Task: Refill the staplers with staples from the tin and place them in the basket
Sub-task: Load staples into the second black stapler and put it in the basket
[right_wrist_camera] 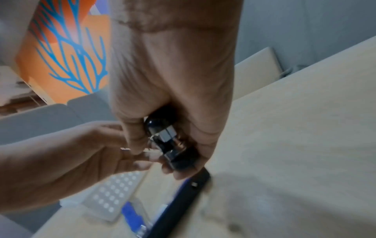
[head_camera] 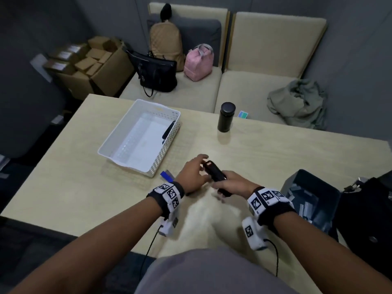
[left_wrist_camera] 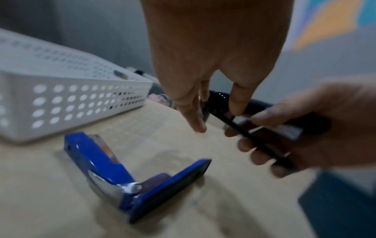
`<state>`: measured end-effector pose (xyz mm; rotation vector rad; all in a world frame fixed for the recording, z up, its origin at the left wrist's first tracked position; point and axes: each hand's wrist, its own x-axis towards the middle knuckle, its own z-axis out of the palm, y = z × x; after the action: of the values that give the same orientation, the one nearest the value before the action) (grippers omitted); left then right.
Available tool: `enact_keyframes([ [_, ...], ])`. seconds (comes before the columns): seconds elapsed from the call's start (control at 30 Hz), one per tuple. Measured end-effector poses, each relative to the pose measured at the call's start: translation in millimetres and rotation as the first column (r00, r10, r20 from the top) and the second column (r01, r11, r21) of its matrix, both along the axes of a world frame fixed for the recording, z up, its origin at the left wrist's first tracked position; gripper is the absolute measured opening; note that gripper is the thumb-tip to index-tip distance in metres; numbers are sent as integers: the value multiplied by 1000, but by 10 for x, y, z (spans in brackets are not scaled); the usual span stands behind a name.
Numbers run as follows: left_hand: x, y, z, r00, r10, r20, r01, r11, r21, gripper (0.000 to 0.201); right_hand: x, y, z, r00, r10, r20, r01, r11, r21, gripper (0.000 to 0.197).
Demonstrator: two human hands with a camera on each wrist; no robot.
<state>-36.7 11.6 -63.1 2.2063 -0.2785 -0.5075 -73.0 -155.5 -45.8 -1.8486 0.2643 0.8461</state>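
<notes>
A black stapler (head_camera: 214, 171) is held above the table's middle; my right hand (head_camera: 224, 184) grips its rear half. In the right wrist view the fingers wrap its body (right_wrist_camera: 162, 135) and its base hangs open below. My left hand (head_camera: 200, 165) is at its front end with fingers straight, the thumb touching the metal magazine (left_wrist_camera: 240, 120). A blue stapler (left_wrist_camera: 122, 173) lies swung open on the table beside the white perforated basket (head_camera: 118, 132). Another black stapler (head_camera: 169, 129) lies inside the basket. The dark tin (head_camera: 297, 181) of staples stands at the right.
A black flask (head_camera: 226, 117) stands at the table's far edge. A black bag (head_camera: 369, 219) sits right of the tin. Beyond the table is a sofa with bags and a grey-green garment (head_camera: 297, 102); a cardboard box (head_camera: 91, 66) stands at the far left.
</notes>
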Motion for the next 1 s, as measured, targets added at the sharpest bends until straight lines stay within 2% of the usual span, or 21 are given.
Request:
enact_keyframes([
  [0.03, 66, 56, 58, 983, 130, -133, -145, 983, -110, 54, 101, 118, 103, 998, -36, 57, 35, 999, 26, 10],
  [0.07, 125, 97, 130, 936, 195, -295, -268, 934, -234, 47, 204, 233, 209, 994, -56, 97, 50, 997, 66, 13],
  [0.1, 184, 136, 202, 881, 202, -427, -358, 876, -324, 41, 320, 372, 286, 990, -82, 116, 69, 991, 113, 17],
  [0.13, 250, 189, 257, 851, 196, -487, -401, 841, -362, 37, 425, 515, 354, 989, -99, 115, 79, 984, 162, 19],
  [0.2, 424, 339, 373, 870, 207, -447, -382, 857, -346, 33, 627, 818, 445, 992, -72, 103, 53, 983, 178, 25],
  [0.27, 604, 524, 458, 891, 231, -391, -358, 887, -291, 28, 777, 1023, 510, 993, -1, 119, -9, 997, 83, 53],
  [0.3, 701, 622, 489, 893, 239, -382, -358, 892, -277, 26, 833, 1101, 571, 991, 38, 128, -42, 999, 32, 61],
  [0.4, 1017, 991, 561, 887, 307, -345, -393, 894, -215, 28, 1048, 1298, 645, 982, 123, 143, -119, 992, -36, 67],
  [0.53, 1453, 1390, 458, 890, 347, -295, -378, 924, -54, 43, 1241, 1553, 612, 984, 119, 136, -103, 988, -115, 60],
  [0.6, 1605, 1500, 345, 894, 336, -296, -341, 939, 38, 40, 1304, 1607, 527, 985, 90, 148, -73, 991, -111, 57],
  [0.67, 1784, 1574, 219, 901, 319, -293, -303, 948, 100, 36, 1404, 1663, 430, 990, 70, 124, -54, 990, -132, 63],
  [0.77, 1969, 1595, 59, 919, 288, -268, -248, 953, 174, 37, 1487, 1758, 307, 993, 72, 90, -55, 983, -176, 70],
  [0.87, 2113, 1539, -105, 942, 245, -229, -192, 954, 231, 40, 1669, 1773, 20, 989, 85, 120, -58, 975, -212, 62],
  [1.0, 2188, 1398, -278, 973, 189, -135, -142, 943, 301, 38, 1778, 1772, -26, 965, 187, 185, -120, 938, -325, 55],
])
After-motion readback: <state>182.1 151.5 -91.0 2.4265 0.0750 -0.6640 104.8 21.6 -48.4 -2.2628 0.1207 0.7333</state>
